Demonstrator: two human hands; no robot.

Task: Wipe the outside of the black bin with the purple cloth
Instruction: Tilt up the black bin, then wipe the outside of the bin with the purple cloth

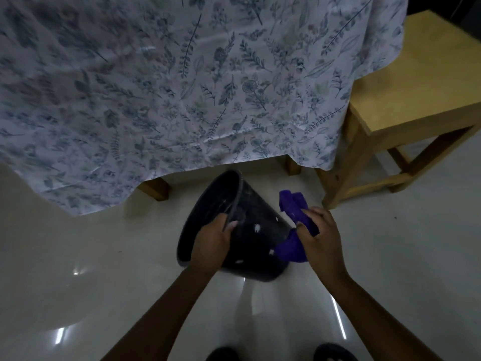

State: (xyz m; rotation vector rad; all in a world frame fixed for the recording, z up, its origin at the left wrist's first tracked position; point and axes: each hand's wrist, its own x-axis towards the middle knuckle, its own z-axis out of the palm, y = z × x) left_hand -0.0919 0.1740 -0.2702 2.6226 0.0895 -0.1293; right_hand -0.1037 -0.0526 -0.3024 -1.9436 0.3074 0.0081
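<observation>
The left hand [213, 239] clamps the rim of the tilted round black plastic bin [250, 230], whose long axis runs from its mouth at upper left to its base at lower right. The right hand [321, 237] presses the bunched purple cloth [291, 250] against the bin's right outer wall, above the glossy pale floor [104, 269].

Bedsheet [166, 82]: white with blue-grey leaf and flower print, draped over the bed edge and hanging toward the floor. Bed legs [154, 188]: wooden, two showing beneath the hem. Stool [406, 100]: pale wood, square top, with lower rails, standing just right of the sheet. Floor [78, 282]: glossy pale tile carrying streaks of reflected light. Slippers [331, 353]: dark pair at the bottom edge.
</observation>
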